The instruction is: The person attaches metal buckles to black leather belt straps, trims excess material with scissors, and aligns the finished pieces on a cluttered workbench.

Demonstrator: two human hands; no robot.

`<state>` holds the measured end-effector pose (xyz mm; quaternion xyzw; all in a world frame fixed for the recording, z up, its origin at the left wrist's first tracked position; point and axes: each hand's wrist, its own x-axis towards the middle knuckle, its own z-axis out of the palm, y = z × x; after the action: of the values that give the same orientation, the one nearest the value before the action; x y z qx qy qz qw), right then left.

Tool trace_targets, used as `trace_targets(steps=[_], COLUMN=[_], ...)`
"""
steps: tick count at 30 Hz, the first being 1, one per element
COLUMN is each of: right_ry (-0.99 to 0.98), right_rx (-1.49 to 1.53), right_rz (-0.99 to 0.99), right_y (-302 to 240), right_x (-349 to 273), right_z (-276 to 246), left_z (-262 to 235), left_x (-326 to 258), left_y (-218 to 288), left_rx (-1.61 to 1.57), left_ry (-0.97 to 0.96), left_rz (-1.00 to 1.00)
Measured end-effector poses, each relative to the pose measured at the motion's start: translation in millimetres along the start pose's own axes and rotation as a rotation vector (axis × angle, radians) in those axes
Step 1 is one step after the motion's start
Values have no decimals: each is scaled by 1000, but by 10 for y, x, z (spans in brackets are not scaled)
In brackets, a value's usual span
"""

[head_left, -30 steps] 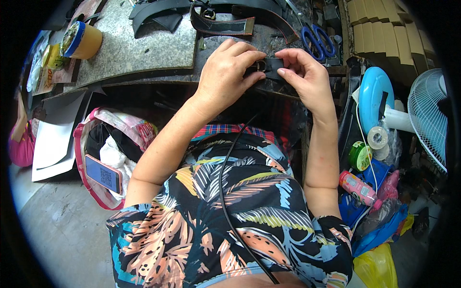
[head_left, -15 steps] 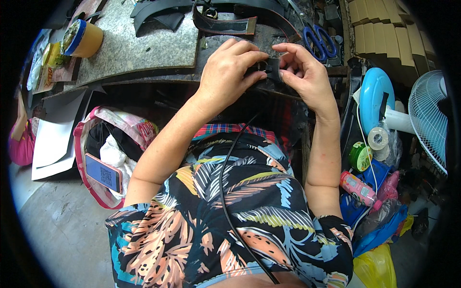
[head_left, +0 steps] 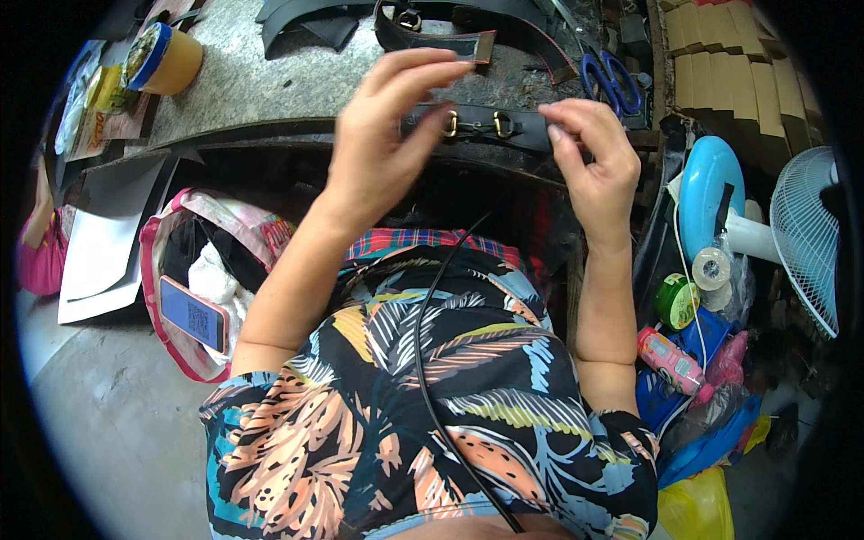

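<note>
A black leather strap (head_left: 525, 129) lies flat along the near edge of the workbench, with two brass-coloured buckles (head_left: 452, 124) on its middle part. My right hand (head_left: 592, 162) pinches the strap's right end between thumb and fingertips. Over its left part hovers my left hand (head_left: 382, 135), fingers spread and thumb apart, slightly blurred and holding nothing. That hand hides the strap's left end. Just beyond lie more dark belt pieces (head_left: 531, 45) with reddish edges, one bearing a metal ring.
Blue-handled scissors (head_left: 612, 85) lie right of the strap. A blue-rimmed jar (head_left: 166, 61) stands on the stone slab (head_left: 261, 85). Stacked cardboard pieces (head_left: 720, 85) and a white fan (head_left: 801, 238) are at the right. A bag (head_left: 166, 346) holding a phone (head_left: 193, 315) sits lower left.
My left hand has let go of the strap and moved left, its fingers opening. My right hand has shifted slightly right. The strap now lies flat with its buckles exposed.
</note>
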<state>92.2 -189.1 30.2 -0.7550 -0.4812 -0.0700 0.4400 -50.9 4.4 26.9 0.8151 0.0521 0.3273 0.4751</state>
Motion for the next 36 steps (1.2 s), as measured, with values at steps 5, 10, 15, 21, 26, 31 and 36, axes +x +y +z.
trace_targets(steps=[5,10,15,21,26,31,36], right_ry=[-86,-98,-137,-114,41,65,-87], right_rx=[-80,-48,-92,196,14,-218,-212], right_rz=[-50,22,15,221,96,-39,-242], right_y=[30,46,27,46,66,-38,-116], right_x=[-85,-93,-74,-31,136,305,549], right_z=[28,40,39,53,142,168,376], left_z=[-347,-388,-255,-214,-178,-293,-416], left_x=[-199,-312,-286,-130,41,198,465], left_y=[-26,2,32,64,3,-165,-369], left_rx=[469,727,868,861,855,863,1082], left_ry=[79,93,-128,-166,-157,142,93], left_rz=[78,131,126,95,112,269,331])
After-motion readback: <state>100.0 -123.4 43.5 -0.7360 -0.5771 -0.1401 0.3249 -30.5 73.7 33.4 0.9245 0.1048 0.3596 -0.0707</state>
